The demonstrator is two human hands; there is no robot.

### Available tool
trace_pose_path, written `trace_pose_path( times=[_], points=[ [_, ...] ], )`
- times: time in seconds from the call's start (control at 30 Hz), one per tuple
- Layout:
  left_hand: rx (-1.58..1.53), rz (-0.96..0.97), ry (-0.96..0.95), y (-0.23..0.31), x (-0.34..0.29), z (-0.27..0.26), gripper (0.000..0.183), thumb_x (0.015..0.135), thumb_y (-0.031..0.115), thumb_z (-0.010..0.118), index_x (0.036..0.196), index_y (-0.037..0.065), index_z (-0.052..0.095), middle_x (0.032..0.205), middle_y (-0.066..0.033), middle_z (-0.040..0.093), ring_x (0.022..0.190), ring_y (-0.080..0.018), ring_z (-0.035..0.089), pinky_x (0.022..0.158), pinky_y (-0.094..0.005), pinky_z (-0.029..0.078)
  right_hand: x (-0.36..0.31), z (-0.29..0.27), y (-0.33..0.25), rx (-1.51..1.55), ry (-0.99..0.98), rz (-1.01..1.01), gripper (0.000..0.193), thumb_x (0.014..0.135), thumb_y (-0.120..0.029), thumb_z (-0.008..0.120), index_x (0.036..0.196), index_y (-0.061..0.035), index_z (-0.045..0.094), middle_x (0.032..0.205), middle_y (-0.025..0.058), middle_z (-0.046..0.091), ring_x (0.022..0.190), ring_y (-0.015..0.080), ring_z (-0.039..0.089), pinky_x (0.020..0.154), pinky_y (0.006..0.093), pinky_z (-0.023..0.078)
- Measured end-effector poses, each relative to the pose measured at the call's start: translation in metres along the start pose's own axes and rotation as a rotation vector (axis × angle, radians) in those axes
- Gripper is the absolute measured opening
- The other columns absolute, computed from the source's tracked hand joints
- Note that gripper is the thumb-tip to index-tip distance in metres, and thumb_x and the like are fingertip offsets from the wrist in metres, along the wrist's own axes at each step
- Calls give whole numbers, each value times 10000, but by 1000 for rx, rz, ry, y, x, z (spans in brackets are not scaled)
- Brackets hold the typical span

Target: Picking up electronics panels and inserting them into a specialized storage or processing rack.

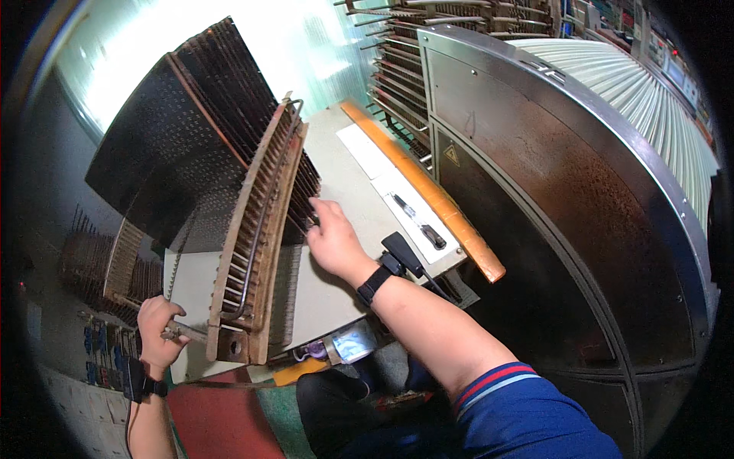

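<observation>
A metal rack [252, 229] with a slotted, comb-like side and a bent bar handle leans over the pale worktop. Several dark perforated plates [164, 153] stand side by side through its slots. My left hand [159, 330] is closed round a short metal rod [187, 331] at the rack's near end. On the rack's right side, my right hand [332, 237] has its fingers curled at the edge of the dark plates. Its fingertips partly hide what they pinch, which looks like a plate edge.
On the pale worktop [348, 172] lie white paper strips and a black pen [405, 205], beside an orange edge strip [428, 191]. A dark metal machine cabinet [535, 168] rises at the right. Another rack [122, 268] stands at the left. A lit screen [353, 345] sits below the worktop.
</observation>
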State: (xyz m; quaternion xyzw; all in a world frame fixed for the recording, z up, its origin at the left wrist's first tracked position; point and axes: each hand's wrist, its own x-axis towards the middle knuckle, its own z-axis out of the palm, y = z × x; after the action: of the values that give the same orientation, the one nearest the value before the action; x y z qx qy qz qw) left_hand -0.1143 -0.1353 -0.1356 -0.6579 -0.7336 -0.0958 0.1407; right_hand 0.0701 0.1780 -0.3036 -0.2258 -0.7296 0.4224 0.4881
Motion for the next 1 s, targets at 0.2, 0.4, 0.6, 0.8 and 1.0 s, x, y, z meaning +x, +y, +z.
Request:
trace_pose_path(
  times=[0.2, 0.4, 0.6, 0.8, 1.0],
  points=[
    [-17, 21, 32, -1, 5, 0, 705, 815, 781, 543, 819, 77, 585, 734, -107, 479, 700, -352, 503, 649, -430, 354, -10, 4, -10, -91, -81, 8, 502, 855, 11, 526, 1351, 84, 508, 1307, 292, 526, 1185, 449, 562, 1030, 455, 481],
    [-18, 16, 2, 1, 6, 1, 719, 828, 787, 522, 812, 71, 590, 725, -109, 476, 685, -344, 495, 645, -427, 349, -16, 3, -15, -71, -83, 19, 513, 852, 27, 522, 1360, 91, 493, 1328, 294, 498, 1205, 463, 544, 1047, 457, 474],
    [-22, 41, 65, 3, 2, 3, 717, 810, 785, 541, 802, 70, 591, 717, -106, 470, 676, -339, 491, 644, -423, 347, -17, -3, -10, 11, -109, -21, 510, 848, 19, 505, 1355, 75, 487, 1323, 276, 491, 1223, 449, 521, 1074, 438, 437],
    [-8, 32, 52, -1, -2, -1, 711, 810, 778, 541, 824, 69, 596, 717, -109, 468, 682, -346, 496, 648, -421, 352, -13, -1, -15, -14, -103, 17, 457, 852, 3, 524, 1305, 62, 521, 1265, 284, 524, 1172, 455, 547, 1043, 455, 457],
    [2, 64, 35, -2, 2, 2, 691, 842, 744, 530, 858, 57, 606, 752, -134, 528, 736, -376, 550, 668, -446, 400, -1, 5, 7, 125, 25, 158, 317, 887, -57, 539, 1179, 27, 629, 1086, 267, 661, 1048, 397, 641, 955, 443, 508]
  ],
)
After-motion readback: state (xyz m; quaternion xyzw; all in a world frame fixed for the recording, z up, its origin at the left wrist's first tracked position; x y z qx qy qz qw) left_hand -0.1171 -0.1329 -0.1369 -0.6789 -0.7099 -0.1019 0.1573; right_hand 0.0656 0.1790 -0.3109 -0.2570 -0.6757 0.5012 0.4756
